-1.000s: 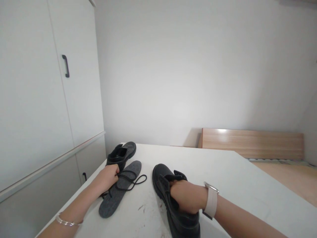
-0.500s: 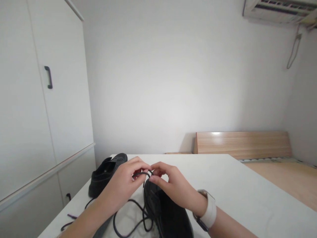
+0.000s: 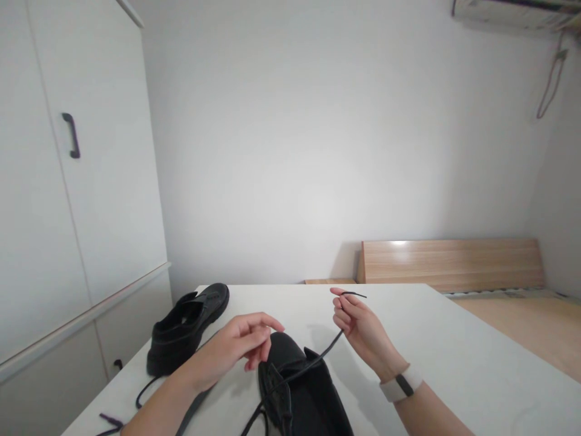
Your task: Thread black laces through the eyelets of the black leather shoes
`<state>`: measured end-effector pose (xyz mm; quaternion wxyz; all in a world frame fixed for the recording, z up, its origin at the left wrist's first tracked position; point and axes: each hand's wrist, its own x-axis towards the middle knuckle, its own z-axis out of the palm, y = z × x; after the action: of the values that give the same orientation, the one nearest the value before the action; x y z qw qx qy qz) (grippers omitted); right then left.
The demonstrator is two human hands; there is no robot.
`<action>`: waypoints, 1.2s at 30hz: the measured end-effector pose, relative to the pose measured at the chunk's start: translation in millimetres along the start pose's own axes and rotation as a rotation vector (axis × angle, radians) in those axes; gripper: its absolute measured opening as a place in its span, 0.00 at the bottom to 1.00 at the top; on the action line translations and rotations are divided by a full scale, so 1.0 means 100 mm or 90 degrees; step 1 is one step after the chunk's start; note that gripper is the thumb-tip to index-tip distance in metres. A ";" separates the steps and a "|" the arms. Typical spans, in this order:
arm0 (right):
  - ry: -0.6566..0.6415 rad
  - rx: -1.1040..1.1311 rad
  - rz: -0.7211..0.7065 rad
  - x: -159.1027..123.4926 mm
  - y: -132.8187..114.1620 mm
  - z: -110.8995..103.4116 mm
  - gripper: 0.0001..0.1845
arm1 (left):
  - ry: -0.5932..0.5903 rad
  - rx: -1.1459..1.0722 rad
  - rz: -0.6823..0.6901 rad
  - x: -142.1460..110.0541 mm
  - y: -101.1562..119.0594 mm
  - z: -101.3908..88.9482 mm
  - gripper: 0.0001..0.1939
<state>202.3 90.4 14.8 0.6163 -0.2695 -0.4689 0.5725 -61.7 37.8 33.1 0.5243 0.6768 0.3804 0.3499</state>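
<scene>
A black shoe lies on the white table right in front of me, toe pointing away. My right hand pinches the end of a black shoelace and holds it up to the right of the shoe; the lace runs taut down to the shoe's eyelets. My left hand hovers over the shoe's toe with loosely curled fingers, holding nothing that I can see. A second black shoe rests on the table's left side.
White cupboard doors with a dark handle stand along the left. A wooden board leans against the far wall. Another lace end lies at the table's near left edge. An air conditioner hangs top right.
My hands were together on the lace over the shoe. Now my right hand has pulled the lace end out to the right and my left hand has let go.
</scene>
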 end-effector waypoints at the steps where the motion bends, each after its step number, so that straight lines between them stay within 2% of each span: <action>1: 0.008 -0.006 0.001 0.00 0.02 -0.05 0.24 | -0.003 0.059 -0.010 0.01 -0.06 0.01 0.20; 5: 0.035 -0.055 -0.011 -0.02 0.01 -0.19 0.24 | -0.026 0.178 -0.047 -0.01 -0.21 0.03 0.22; 8: 0.062 -0.105 -0.048 -0.02 -0.05 -0.26 0.25 | -0.054 0.199 0.002 -0.10 -0.20 0.04 0.23; 11: 0.062 -0.182 -0.069 -0.03 -0.09 -0.30 0.25 | -0.050 0.229 0.064 -0.17 -0.15 0.10 0.25; 13: 0.029 -0.251 -0.065 -0.04 -0.08 -0.29 0.23 | -0.043 0.257 0.080 -0.19 -0.13 0.16 0.21; 15: -0.032 -0.326 -0.053 -0.06 -0.06 -0.24 0.20 | -0.038 0.248 0.109 -0.17 -0.13 0.21 0.12; 18: -0.130 -0.425 -0.028 -0.10 0.02 -0.17 0.17 | 0.020 0.151 0.157 -0.11 -0.15 0.21 0.09; 20: -0.172 -0.475 -0.004 -0.11 0.08 -0.13 0.16 | 0.086 0.018 0.151 -0.09 -0.16 0.15 0.09; 22: -0.205 -0.512 0.025 -0.13 0.13 -0.12 0.15 | 0.116 -0.100 0.125 -0.09 -0.16 0.06 0.10; 27: -0.267 -0.538 0.083 -0.15 0.12 -0.13 0.18 | 0.073 -0.256 0.088 -0.17 -0.17 -0.29 0.10; 32: -0.279 -0.534 0.104 -0.15 0.05 -0.13 0.21 | 0.194 -0.448 0.209 -0.25 -0.17 -0.68 0.08; 36: -0.288 -0.528 0.108 -0.17 0.12 -0.11 0.22 | 0.286 -0.575 0.295 -0.28 -0.14 -0.82 0.11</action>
<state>208.0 79.3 -4.9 0.2908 -0.3985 -0.7564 0.4295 -148.3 52.1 34.5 0.5779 0.3593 0.1359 0.7201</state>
